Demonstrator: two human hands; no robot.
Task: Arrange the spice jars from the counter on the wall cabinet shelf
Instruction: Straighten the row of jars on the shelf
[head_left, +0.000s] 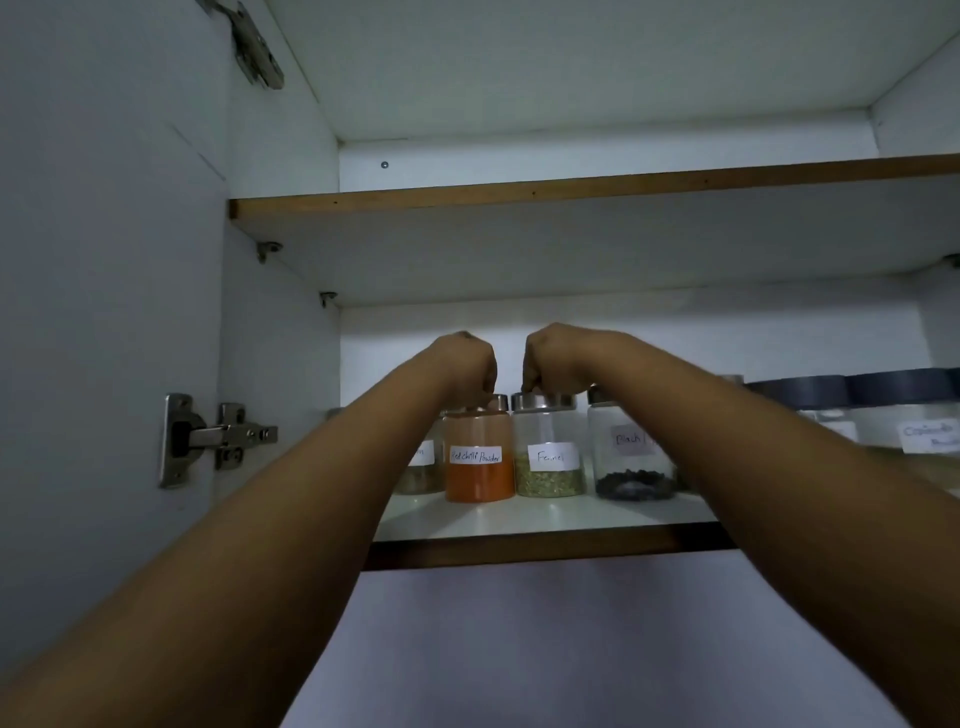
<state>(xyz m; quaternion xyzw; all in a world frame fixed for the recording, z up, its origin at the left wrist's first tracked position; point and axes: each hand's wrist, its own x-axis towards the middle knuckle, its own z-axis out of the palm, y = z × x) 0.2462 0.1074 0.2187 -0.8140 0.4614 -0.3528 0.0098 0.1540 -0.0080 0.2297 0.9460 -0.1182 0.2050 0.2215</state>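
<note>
On the lower cabinet shelf (519, 519) stand glass spice jars with steel lids in a row. My left hand (462, 364) grips the lid of the red chilli powder jar (478, 467) from above. My right hand (556, 358) holds the lid of the fennel jar (550, 467) beside it. Both jars stand upright on the shelf and touch each other. Left of them, a jar with a brownish spice (422, 470) is partly hidden by my left forearm. To the right is a jar of black peppercorns (631, 462), partly behind my right forearm.
Larger containers with dark lids (857, 395) stand at the shelf's right end. The upper shelf (571, 192) hangs close above. The open cabinet door (104, 312) with its hinge (218, 436) is on the left. Bare shelf lies in front of the jars.
</note>
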